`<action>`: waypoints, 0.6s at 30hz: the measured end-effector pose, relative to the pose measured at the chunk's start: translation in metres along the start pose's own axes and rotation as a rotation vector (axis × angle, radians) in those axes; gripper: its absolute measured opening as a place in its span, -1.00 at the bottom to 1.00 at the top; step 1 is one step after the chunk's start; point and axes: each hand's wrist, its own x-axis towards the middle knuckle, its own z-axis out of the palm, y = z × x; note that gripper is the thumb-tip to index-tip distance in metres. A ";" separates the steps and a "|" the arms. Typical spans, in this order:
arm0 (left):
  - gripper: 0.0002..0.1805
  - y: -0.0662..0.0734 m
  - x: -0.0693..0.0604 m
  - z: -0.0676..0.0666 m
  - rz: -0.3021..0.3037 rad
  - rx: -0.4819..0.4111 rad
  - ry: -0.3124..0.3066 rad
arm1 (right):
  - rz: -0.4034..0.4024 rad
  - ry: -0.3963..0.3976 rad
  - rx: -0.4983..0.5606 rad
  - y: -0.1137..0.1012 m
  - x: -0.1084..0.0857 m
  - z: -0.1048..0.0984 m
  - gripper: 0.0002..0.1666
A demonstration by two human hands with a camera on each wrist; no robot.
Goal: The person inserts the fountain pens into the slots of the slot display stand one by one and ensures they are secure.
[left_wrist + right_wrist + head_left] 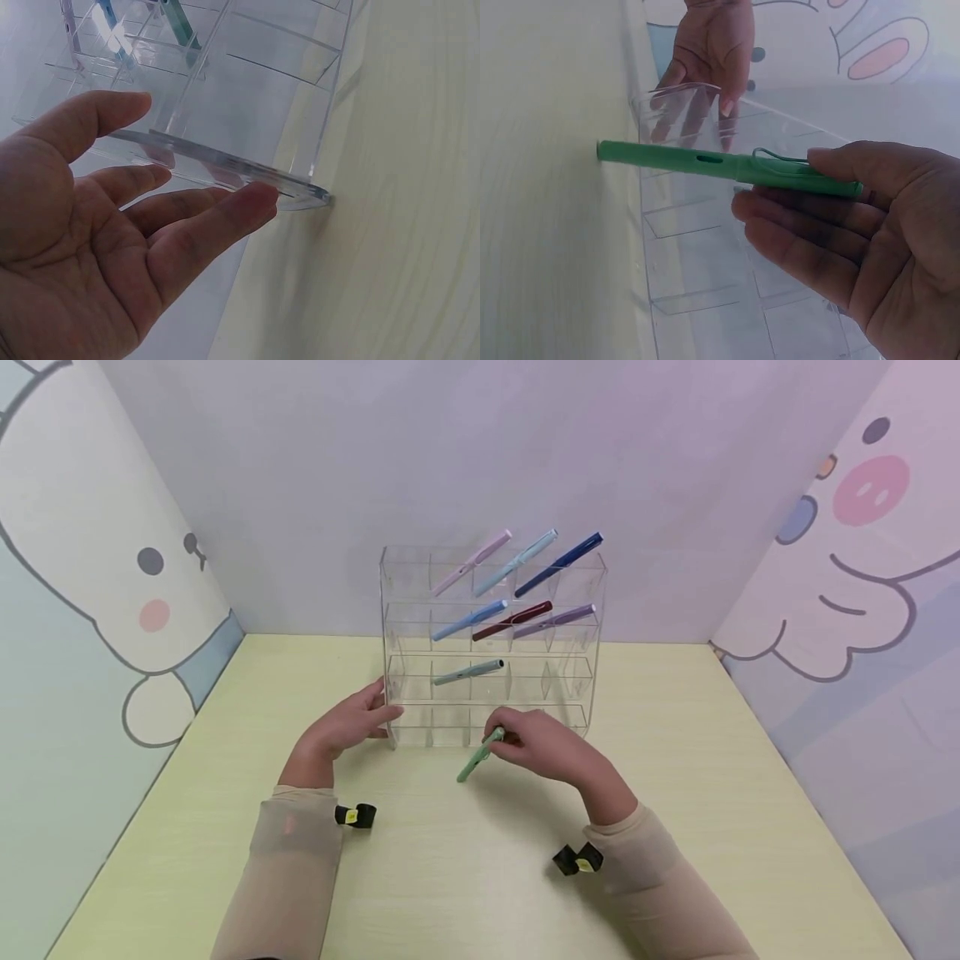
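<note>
A clear acrylic pen rack [450, 737] with stepped compartments stands on the table. My right hand [547, 747] pinches a green pen [682, 157] by its clip end, thumb on the clip side and fingers beneath. The pen's other end slants down in front of the bottom tier. My left hand [348, 722] rests with extended fingers against the rack's left side, thumb by the front edge. Upper tiers hold a lilac pen [472, 562], a pale blue pen [516, 564], a navy pen [558, 565], a blue pen [470, 620], a dark red pen [512, 622] and a purple pen [555, 622].
A grey-teal pen [468, 672] lies in the third tier. The pale yellow table [450, 877] extends around the rack. Behind stands a plain wall [300, 527], with cartoon-printed panels at left and right. A black strap piece [357, 816] shows at each wrist.
</note>
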 end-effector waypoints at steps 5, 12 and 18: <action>-0.15 -0.002 0.001 0.000 0.011 0.000 -0.006 | -0.031 0.028 0.115 0.002 -0.001 -0.005 -0.84; -0.14 -0.003 0.002 0.000 0.014 -0.004 -0.005 | -0.024 0.132 0.356 0.008 -0.003 -0.015 -0.71; -0.14 -0.003 0.002 -0.001 0.012 0.001 -0.003 | -0.057 0.319 0.454 0.015 -0.007 -0.028 -0.66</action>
